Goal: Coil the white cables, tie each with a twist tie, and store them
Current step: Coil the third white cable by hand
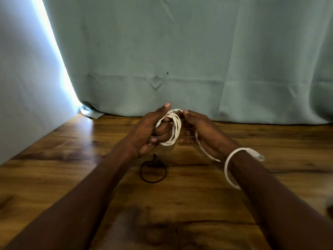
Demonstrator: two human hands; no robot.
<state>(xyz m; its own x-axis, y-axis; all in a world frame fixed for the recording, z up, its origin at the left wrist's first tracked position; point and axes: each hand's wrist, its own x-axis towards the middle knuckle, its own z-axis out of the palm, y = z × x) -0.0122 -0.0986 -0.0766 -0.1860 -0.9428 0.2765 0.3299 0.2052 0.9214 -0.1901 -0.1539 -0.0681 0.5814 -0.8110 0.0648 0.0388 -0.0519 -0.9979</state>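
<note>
Forearms: both reach in from the bottom edge, nearest the camera, and converge above the middle of the table [54,159].
Wall: pale, at far left, with a bright strip of light along the curtain edge.
Table: wood-grain top, spanning the lower half of the view; glare lies on its far-left part.
Curtain [180,51]: grey-green fabric behind the table; its hem rests on the far edge and one corner is bunched at the left end.
Left hand [146,131]: raised above the table, fingers curled inside the coil, thumb extended upward along the loops; it grips the coil.
Twist tie [153,171]: thin black loop lying flat on the table, below the left hand and between the two forearms; apart from both hands.
White cable [175,128]: several loops wound around the left-hand fingers, held off the table between the two hands; one strand runs down past the right palm and circles the right wrist; a white connector [255,154] lies at the outer side of that wrist.
Right hand [203,131]: just right of the coil, thumb tip at the top loop, fingers partly curled behind the strand; motion blur and the coil itself hide the fingertips, so the exact grip cannot be determined.
</note>
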